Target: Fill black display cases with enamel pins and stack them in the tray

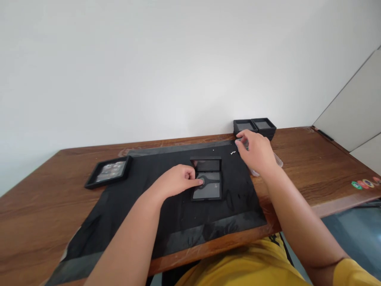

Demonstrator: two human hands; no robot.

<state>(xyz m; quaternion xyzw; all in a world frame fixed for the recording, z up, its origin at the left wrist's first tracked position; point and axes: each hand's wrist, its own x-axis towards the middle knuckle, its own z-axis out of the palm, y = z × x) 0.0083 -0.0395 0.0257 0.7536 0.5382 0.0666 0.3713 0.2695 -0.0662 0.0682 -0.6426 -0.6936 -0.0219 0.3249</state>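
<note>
A small black hinged display frame (207, 193) stands open on a black mat, its lid tilted up at the back. A dark round shape with a band shows on its grey inner face. My left hand (179, 180) is closed on the frame's left edge, the thumb lying over the inside and the other fingers curled. Over the mat's right edge, my right hand (256, 153) hovers with thumb and forefinger curved and slightly apart; I see nothing held there. Beneath it is a clear plastic tray (278, 160), mostly hidden by the hand.
Two stacks of black frames (264, 126) stand by the wall, behind my right hand. Another black frame (108, 171) with a patterned picture lies at left. White scraps (233, 152) rest on the black mat (175, 222), which is taped to a wooden table (32, 210). Round stickers (368, 183) mark the right side.
</note>
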